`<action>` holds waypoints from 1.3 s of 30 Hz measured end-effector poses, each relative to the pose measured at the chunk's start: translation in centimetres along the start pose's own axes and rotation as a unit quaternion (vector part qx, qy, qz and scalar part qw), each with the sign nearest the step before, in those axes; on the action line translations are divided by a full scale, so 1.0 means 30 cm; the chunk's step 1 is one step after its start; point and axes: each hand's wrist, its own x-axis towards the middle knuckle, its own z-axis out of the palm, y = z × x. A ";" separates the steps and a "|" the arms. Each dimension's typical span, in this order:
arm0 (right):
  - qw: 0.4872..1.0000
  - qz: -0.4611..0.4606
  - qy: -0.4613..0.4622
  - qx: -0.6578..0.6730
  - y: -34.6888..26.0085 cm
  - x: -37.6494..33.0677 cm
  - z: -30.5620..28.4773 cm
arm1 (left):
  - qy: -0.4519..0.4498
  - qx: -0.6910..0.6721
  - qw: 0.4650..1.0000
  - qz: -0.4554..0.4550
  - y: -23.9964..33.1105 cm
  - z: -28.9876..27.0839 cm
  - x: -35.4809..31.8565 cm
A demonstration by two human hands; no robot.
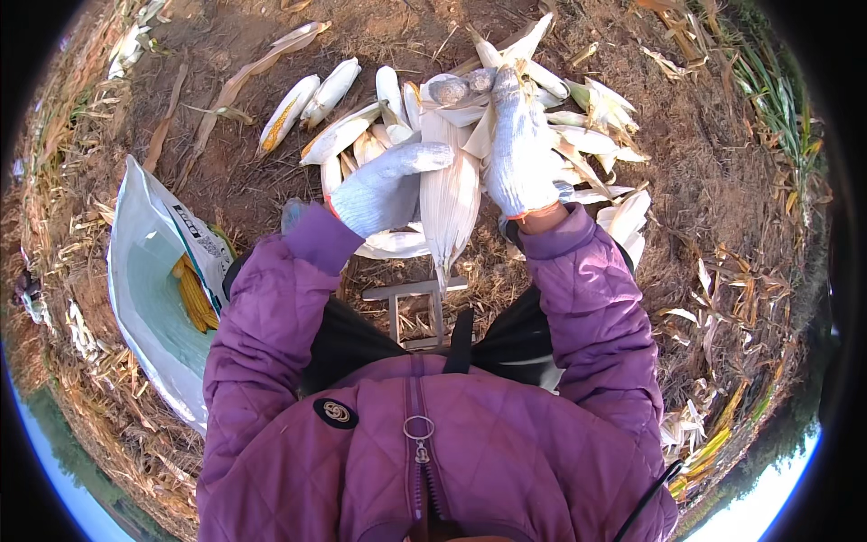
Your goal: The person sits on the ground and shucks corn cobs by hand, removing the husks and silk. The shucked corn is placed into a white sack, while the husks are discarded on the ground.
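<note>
Between my hands hangs a pale, dry corn husk, broad at the top and tapering toward my lap. My left hand, in a whitish knit glove, closes on its left side with the thumb laid across; the other fingers are hidden behind. My right hand, gloved the same with soiled fingertips, is curled over the husk's upper end. Whether an ear is inside cannot be seen. Several husk-covered ears of corn lie just beyond my left hand, and more loose husks are heaped right of my right hand.
On my left stands an open white sack with yellow corn cobs inside. Two partly husked ears lie at the far left. A small metal frame sits between my knees. Dry stalks and leaves cover the soil.
</note>
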 end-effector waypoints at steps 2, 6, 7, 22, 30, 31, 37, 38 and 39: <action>0.994 -0.006 0.036 -0.100 0.001 -0.015 0.011 | 0.024 0.015 1.000 -0.004 -0.010 0.017 -0.013; 0.973 0.055 0.102 0.202 0.019 0.026 0.014 | 0.020 0.054 0.998 0.017 -0.021 0.011 -0.024; 0.932 0.076 0.096 0.341 0.012 0.041 -0.025 | 0.014 0.067 0.997 0.039 -0.024 0.024 -0.031; 0.859 -0.018 0.305 0.410 0.087 0.204 -0.599 | 0.092 0.117 0.989 0.014 -0.149 0.108 -0.282; 0.923 0.165 0.205 0.281 0.018 0.068 -0.443 | 0.066 0.004 0.990 0.126 -0.149 0.043 -0.339; 0.983 0.158 0.024 0.086 -0.054 0.033 -0.393 | 0.067 -0.010 0.988 0.140 -0.149 0.052 -0.338; 0.977 0.051 -0.181 0.098 -0.106 -0.017 -0.148 | 0.078 0.085 0.986 0.122 -0.133 0.131 -0.318; 0.967 0.080 -0.162 0.182 -0.132 -0.015 -0.139 | 0.066 0.120 0.985 0.108 -0.144 0.125 -0.310; 0.948 0.108 -0.141 0.265 -0.150 -0.010 -0.134 | 0.053 0.155 0.982 0.095 -0.152 0.123 -0.302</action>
